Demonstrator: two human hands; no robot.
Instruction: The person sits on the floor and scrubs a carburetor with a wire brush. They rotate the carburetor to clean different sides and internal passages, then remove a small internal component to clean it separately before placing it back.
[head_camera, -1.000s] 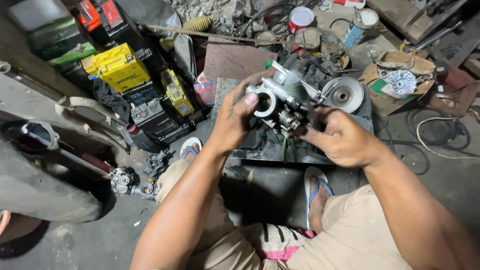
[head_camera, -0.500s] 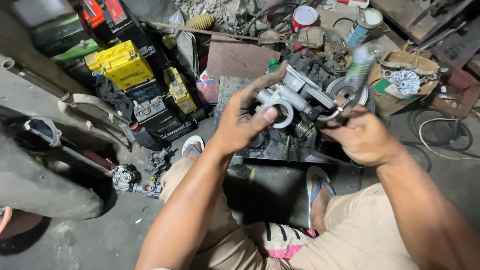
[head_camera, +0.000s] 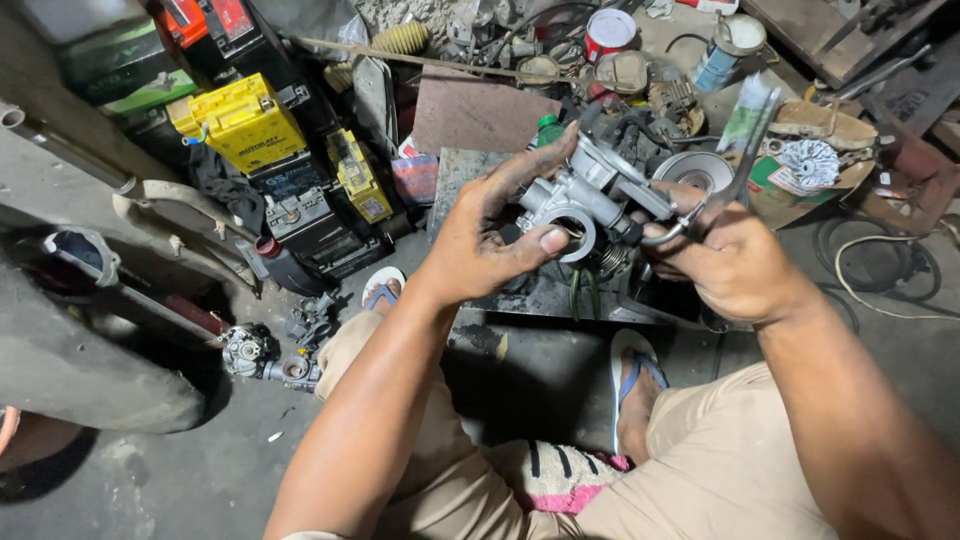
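Observation:
My left hand (head_camera: 487, 240) grips a silver metal carburettor (head_camera: 592, 195), with the thumb across its round opening and the fingers over its top. My right hand (head_camera: 730, 262) closes on the carburettor's right side and also holds a thin tool (head_camera: 745, 125). The tool sticks up to the right and is motion-blurred, so I cannot tell its kind. Both hands are smeared with grease. They hover above a dark metal work plate (head_camera: 540, 295) on the floor, in front of my knees.
Yellow and black batteries (head_camera: 245, 125) are stacked at the left. A second carburettor (head_camera: 255, 355) lies on the floor at lower left. Behind the hands are a silver round disc (head_camera: 700, 170), a red-lidded can (head_camera: 608, 30) and scattered engine parts. My feet wear blue flip-flops (head_camera: 635, 370). A cable (head_camera: 880, 290) loops at the right.
Both hands have lifted the carburettor up and nearer to the camera. My right hand has shifted its grip and swung the thin tool upward to the right.

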